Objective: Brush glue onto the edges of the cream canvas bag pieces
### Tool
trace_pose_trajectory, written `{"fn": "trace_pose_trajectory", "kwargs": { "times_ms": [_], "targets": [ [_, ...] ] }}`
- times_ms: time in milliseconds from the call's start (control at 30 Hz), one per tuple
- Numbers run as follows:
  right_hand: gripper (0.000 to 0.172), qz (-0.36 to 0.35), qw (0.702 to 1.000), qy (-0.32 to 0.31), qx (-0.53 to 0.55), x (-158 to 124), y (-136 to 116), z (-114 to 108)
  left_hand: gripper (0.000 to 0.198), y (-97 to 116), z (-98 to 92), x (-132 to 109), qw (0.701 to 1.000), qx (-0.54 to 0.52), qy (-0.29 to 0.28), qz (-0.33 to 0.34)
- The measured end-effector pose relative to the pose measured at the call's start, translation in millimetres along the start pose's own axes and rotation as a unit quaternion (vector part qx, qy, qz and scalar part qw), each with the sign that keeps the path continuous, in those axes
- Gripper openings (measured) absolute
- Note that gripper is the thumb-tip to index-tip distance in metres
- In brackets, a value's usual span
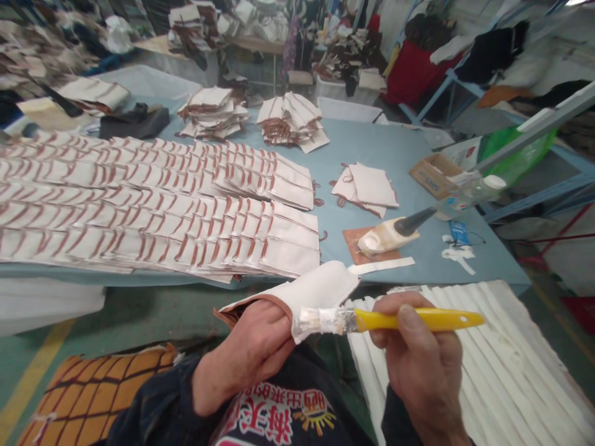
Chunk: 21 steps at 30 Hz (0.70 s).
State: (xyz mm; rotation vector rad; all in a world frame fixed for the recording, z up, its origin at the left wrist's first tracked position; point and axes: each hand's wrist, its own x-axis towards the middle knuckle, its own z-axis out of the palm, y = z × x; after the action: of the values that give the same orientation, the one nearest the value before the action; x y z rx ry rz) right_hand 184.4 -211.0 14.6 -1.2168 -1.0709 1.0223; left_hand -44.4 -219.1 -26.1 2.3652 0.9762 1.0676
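My left hand (248,344) has its fingers tucked into the opening of a white leather piece (320,285) with brown lining, holding it up at the table's front edge. In my right hand (418,347) is a yellow-handled paintbrush (432,319), pinched between thumb and fingers. Its pale bristles (313,320) lie against the lower edge of the white piece. Beyond it on the table, a bottle with a dark nozzle (390,235) rests on a brown square (351,241), with a white strip (383,266) in front.
Overlapping rows of white pieces (162,204) cover the table's left side. Stacks (292,121) stand at the back. A cardboard box (434,173) and a clear bottle (469,192) are at right. White strips (446,365) lie below my right hand; an orange cushion (97,396) is lower left.
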Motion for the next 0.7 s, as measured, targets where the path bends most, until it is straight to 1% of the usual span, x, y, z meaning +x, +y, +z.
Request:
{"fn": "trace_pose_trajectory", "kwargs": {
  "times_ms": [67, 200, 333, 433, 467, 600, 700],
  "targets": [
    [0.036, -0.003, 1.000, 0.000, -0.002, -1.8, 2.9, 1.4, 0.031, -1.0, -0.9, -2.1, 1.000, 0.007, 0.004, -0.001],
    [0.037, 0.017, 0.999, -0.042, 0.005, -4.3, 8.8, 0.8, 0.030, -4.1, -0.4, -5.7, 1.000, 0.018, 0.008, -0.007],
    [0.037, 0.000, 1.000, -0.017, -0.007, -4.2, 8.2, 0.1, 0.028, -5.6, -0.1, -5.6, 1.000, 0.020, 0.005, -0.014],
    [0.038, -0.002, 0.999, -0.043, -0.017, -4.3, 6.2, -0.4, 0.031, -5.7, 0.8, -3.7, 1.000, 0.024, 0.004, -0.020],
    [0.039, -0.001, 0.999, -0.044, -0.023, -4.6, 5.8, -0.7, 0.032, -5.7, 1.6, -3.2, 0.999, 0.026, 0.005, -0.021],
    [0.040, -0.012, 0.998, 0.007, -0.057, -9.4, 4.0, -1.1, 0.028, -6.2, 6.6, -2.8, 0.998, 0.049, 0.021, -0.017],
    [0.040, -0.013, 0.997, -0.012, -0.072, -15.8, 1.0, 0.4, 0.028, -7.0, 10.0, -3.6, 0.998, 0.064, 0.023, -0.017]
  ]
}}
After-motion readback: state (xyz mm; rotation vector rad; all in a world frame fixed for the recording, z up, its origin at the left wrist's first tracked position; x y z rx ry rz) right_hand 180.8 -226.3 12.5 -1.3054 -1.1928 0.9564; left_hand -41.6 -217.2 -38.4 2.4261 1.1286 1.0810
